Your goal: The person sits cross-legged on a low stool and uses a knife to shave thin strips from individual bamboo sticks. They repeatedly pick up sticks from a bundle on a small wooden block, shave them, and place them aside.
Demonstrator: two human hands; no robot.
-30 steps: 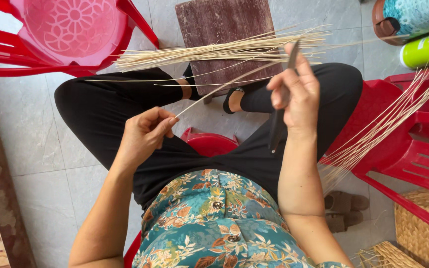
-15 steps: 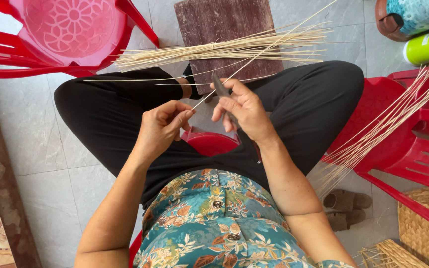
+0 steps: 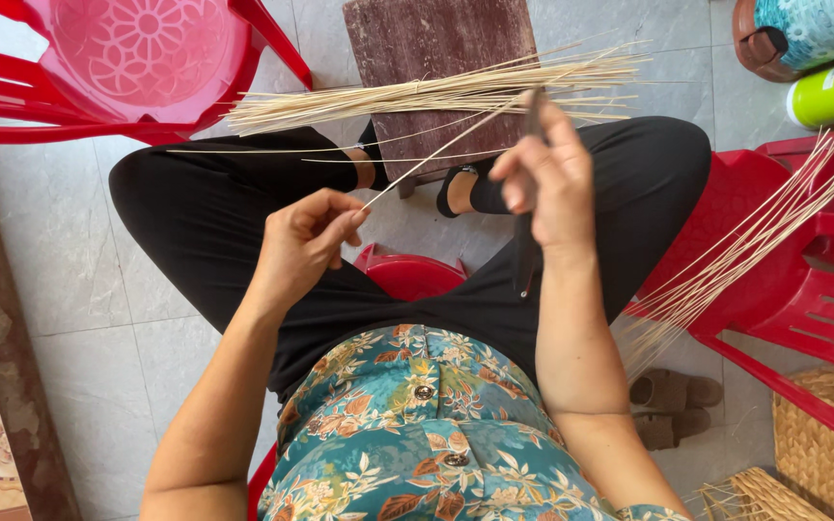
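Observation:
My left hand (image 3: pixel 306 246) pinches the near end of a thin pale bamboo strip (image 3: pixel 456 140) that slants up and to the right. My right hand (image 3: pixel 547 178) grips a long dark knife (image 3: pixel 530 207), blade up, its upper part against the strip near a bundle of pale strips (image 3: pixel 417 95) lying across my knees. I sit on a low red stool (image 3: pixel 407 273) in black trousers and a floral top.
A red plastic chair (image 3: pixel 137 58) stands at the upper left. A dark wooden block (image 3: pixel 436 39) lies ahead by my feet. Another red chair (image 3: pixel 803 260) at the right carries a fan of long strips (image 3: pixel 755 241). Woven baskets (image 3: pixel 822 444) and sandals (image 3: pixel 673 405) sit at the lower right.
My right hand with the knife has swung out along the strip to the upper right, after coming in next to my left hand half a second ago. My left hand stays put.

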